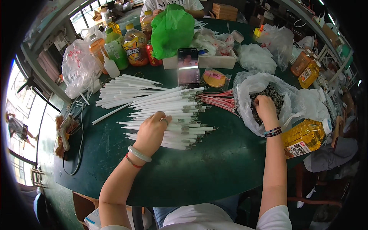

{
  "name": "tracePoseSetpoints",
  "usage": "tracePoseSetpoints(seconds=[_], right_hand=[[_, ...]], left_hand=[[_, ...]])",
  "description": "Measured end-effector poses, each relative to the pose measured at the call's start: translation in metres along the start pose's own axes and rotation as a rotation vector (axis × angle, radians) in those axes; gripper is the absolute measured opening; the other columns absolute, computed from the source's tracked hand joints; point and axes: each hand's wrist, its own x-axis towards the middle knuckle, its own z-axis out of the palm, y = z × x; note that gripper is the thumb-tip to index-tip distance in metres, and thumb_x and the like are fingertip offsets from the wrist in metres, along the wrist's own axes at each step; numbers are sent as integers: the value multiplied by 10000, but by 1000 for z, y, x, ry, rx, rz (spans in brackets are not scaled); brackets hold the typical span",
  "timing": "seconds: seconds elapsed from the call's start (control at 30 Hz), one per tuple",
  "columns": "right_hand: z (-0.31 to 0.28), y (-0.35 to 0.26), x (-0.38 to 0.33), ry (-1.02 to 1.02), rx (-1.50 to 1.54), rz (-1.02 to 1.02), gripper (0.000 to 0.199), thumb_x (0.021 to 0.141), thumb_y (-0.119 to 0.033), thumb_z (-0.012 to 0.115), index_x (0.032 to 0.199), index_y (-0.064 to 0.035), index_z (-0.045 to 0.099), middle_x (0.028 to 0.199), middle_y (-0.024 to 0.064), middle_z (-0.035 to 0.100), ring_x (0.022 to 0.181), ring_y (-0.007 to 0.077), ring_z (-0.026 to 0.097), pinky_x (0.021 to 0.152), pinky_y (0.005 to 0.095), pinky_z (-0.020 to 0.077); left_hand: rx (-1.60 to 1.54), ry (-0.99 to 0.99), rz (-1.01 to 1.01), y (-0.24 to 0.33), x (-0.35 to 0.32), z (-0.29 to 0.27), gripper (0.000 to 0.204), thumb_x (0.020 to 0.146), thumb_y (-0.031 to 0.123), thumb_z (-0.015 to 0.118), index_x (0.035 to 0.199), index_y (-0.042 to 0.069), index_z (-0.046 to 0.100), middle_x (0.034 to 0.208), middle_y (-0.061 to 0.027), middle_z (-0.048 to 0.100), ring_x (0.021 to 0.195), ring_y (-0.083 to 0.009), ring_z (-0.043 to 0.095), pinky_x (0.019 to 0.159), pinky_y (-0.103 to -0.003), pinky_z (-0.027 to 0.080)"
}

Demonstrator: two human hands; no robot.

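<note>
Left hand (150, 132) curls over white sticks (155, 102) on the worktop (184, 172), many apparently already metal-tipped; right hand (265, 109) dips into a bag (243, 102) of dark parts (276, 92) seemingly left to fit, both grips unclear.

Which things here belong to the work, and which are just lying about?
Likely in use:
slim white tubes, left hand on them
small dark parts, right hand among them
their translucent bag

Likely lying about:
phone
green plastic bag
bottle of yellow liquid
</note>
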Motion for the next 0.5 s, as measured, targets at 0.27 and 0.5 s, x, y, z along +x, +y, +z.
tracePoseSetpoints(seconds=[0.27,0.5], right_hand=[[-3,-8,1,94,118,8,83,664,-82,626,732,-38,609,741,124,582,753,293,565,677,374,454],[-12,4,-4,116,-15,39,72,688,-94,600,685,-33,638,714,148,597,695,308,575,665,380,462]], left_hand=[[-6,67,37,7,4,-19,369,625,-79,545,979,12,593,907,-118,562,717,-282,571,648,-339,467],[-198,31,-106,26,7,-50,303,746,43,587,1038,-20,538,820,-190,580,694,-317,575,630,-334,458]])
